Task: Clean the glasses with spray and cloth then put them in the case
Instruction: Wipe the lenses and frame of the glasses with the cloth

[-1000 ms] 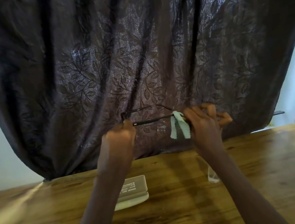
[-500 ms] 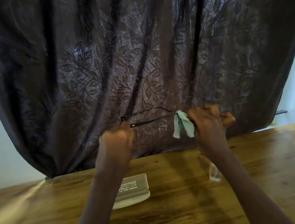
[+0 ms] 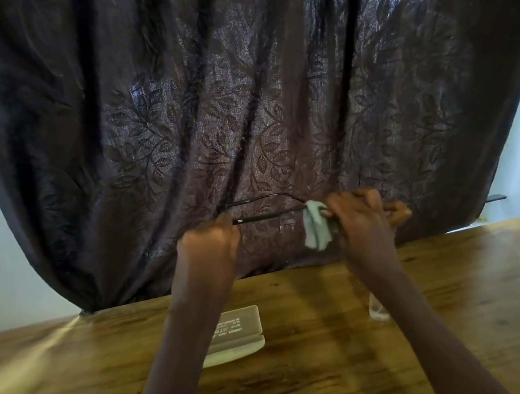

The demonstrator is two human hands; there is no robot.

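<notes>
Left hand (image 3: 208,245) stayed clenched on glasses (image 3: 264,208) above case (image 3: 240,332); right hand (image 3: 360,219) fingers pinched cloth (image 3: 317,230), slid slightly down frame. Wiping continued; casing pending.

hands (image 3: 362,217) and glasses (image 3: 264,208) slightly lower

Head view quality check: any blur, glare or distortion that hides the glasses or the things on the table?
Head view: wide-angle bend curves the curtain edges and table. Table's left side is smeared, with a pale glare streak. The thin dark glasses nearly vanish against the curtain. Left hand, right hand and cloth are soft; the case print is unreadable; the clear bottle is barely visible beside the right forearm.
</notes>
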